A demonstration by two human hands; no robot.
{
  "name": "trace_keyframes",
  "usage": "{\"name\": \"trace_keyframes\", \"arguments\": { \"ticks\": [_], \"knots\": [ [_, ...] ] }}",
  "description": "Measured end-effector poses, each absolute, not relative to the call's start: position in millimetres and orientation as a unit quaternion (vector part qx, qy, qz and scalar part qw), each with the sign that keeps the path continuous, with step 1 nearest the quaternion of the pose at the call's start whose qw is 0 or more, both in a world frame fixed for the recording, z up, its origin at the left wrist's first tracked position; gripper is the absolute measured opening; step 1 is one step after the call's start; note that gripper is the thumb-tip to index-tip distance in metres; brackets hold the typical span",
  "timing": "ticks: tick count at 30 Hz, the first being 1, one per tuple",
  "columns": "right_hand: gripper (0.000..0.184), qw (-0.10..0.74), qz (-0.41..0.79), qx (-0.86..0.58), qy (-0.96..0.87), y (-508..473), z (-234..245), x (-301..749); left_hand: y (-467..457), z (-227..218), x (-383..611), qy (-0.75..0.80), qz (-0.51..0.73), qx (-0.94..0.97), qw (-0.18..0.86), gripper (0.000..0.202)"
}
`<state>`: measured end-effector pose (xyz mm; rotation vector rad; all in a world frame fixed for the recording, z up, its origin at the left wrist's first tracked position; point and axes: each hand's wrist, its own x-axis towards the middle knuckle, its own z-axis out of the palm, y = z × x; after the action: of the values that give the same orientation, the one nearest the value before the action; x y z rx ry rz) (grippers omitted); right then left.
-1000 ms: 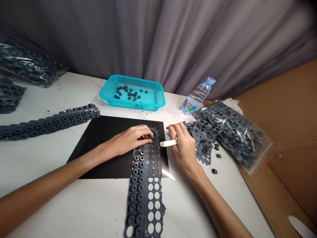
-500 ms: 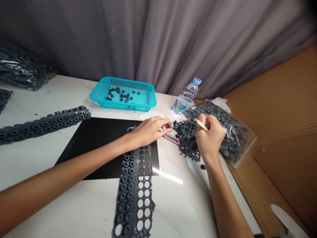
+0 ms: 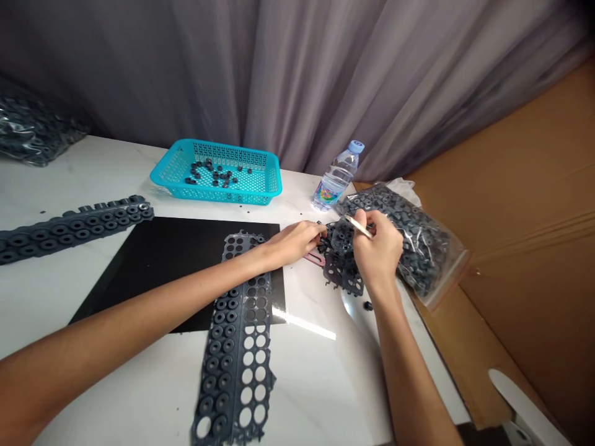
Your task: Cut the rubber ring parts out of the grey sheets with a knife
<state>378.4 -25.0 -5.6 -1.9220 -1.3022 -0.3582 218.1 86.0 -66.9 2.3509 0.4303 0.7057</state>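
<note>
My left hand (image 3: 295, 240) reaches across the black mat (image 3: 162, 260) to the edge of a small pile of grey rubber sheet scraps (image 3: 341, 266), its fingers closed at that edge; whether they pinch anything is hidden. My right hand (image 3: 379, 251) is closed round a thin white stick tool (image 3: 357, 225) and rests over the same scraps. A long grey rubber strip (image 3: 237, 347), with rings along its left side and punched holes on its right, lies from the mat toward me. A pink tool (image 3: 315, 257) lies on the table under my left hand.
A turquoise basket (image 3: 186, 167) holding several loose rubber rings stands behind the mat. A water bottle (image 3: 335, 176) and a clear bag of rubber parts (image 3: 413, 241) are on the right. Another rubber strip (image 3: 69, 226) lies left. A cardboard wall (image 3: 520, 217) borders the table's right edge.
Both hands left the long strip and moved right to the scrap pile. My right hand turned the white tool upward. The view has panned to the right.
</note>
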Motion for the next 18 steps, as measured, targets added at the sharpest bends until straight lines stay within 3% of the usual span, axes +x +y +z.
{"name": "trace_keyframes", "arguments": {
  "ticks": [10, 15, 18],
  "knots": [
    [0.035, 0.389, -0.128, -0.759, -0.506, -26.8, -3.3, 378.0, 80.4, -47.3, 185.5, 0.178, 0.269, 0.898, 0.299, 0.022],
    [0.035, 0.330, -0.112, -0.760, -0.549, -26.3, -10.7, 366.2, 83.2, -33.3, 119.6, 0.236, 0.257, 0.901, 0.258, 0.013],
    [0.033, 0.288, -0.091, -0.736, -0.605, -25.8, -20.3, 344.8, 82.9, -35.7, 72.6, 0.300, 0.228, 0.897, 0.231, 0.026]
  ]
}}
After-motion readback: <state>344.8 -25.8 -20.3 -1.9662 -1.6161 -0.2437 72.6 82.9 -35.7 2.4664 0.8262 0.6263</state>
